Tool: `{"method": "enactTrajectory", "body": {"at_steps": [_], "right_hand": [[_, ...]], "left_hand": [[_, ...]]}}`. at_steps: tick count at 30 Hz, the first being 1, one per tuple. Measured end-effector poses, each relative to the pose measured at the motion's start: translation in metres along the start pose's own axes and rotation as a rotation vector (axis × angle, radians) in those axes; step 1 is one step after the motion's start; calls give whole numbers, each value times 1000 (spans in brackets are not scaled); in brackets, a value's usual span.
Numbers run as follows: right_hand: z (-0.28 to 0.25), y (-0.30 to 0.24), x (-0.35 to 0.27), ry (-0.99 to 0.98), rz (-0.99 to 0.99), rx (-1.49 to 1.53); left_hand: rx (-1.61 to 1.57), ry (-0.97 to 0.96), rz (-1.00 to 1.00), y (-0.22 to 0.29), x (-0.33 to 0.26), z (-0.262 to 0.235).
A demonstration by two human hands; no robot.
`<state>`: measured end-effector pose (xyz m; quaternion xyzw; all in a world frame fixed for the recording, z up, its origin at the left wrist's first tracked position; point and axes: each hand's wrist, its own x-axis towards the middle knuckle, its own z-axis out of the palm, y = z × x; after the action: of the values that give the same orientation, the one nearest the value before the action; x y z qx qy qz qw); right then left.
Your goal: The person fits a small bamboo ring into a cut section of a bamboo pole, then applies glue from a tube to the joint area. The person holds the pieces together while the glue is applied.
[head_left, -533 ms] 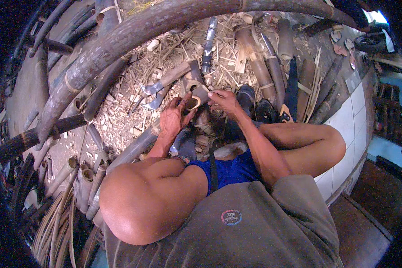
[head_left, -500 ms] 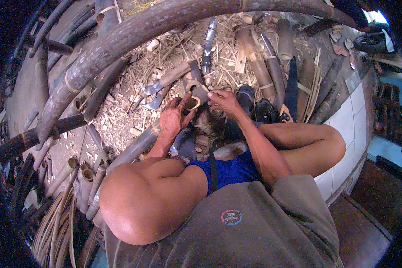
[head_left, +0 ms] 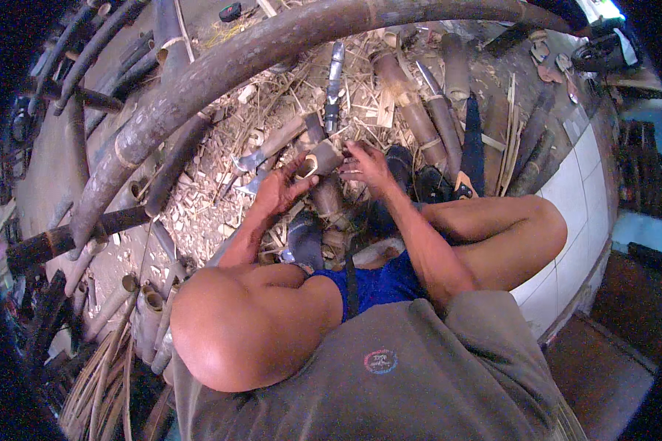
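Note:
Between my hands is a short bamboo tube [head_left: 324,157], tilted, with a pale cut, hollow end toward the lower left. My left hand [head_left: 278,189] grips it around that open end, thumb along the lower rim and fingers at the upper side. At the opposite end, my right hand [head_left: 366,165] has its bent fingers closed against the tube; some fingertips are hidden. Just beyond my left hand lie a hatchet-like tool with a wooden handle [head_left: 284,137] and a second metal blade [head_left: 253,183]. A thicker bamboo piece [head_left: 329,198] lies beneath the tube.
A long thick bamboo pole [head_left: 228,66] arches across the far side. Wood chips cover the ground. A long sheathed knife [head_left: 334,92] lies ahead; at right are bamboo lengths [head_left: 412,103] and a dark saw [head_left: 474,140]. Bamboo tubes [head_left: 151,312] and split strips [head_left: 103,375] crowd the left.
The bamboo tube has turned in my hands, so more of its side shows and its open end points lower left. My right fingers have shifted at its far end. The whole view has moved slightly.

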<state>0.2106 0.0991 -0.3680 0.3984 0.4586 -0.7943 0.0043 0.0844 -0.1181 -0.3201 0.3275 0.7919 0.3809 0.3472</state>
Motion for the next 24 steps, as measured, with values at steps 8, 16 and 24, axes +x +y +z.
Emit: {"method": "enactTrajectory", "body": {"at_steps": [8,16,24], "right_hand": [[41,-76,-48,-251,-426,146],[49,-107,-78,-210,-841,-93],[57,-137,-95,-201,-927,-10]], "left_hand": [[-229,-89,-16,109,-7,-50],[-283,-165,60,119,-13,-49],[-207,-230,100,164,-16,-82]]}}
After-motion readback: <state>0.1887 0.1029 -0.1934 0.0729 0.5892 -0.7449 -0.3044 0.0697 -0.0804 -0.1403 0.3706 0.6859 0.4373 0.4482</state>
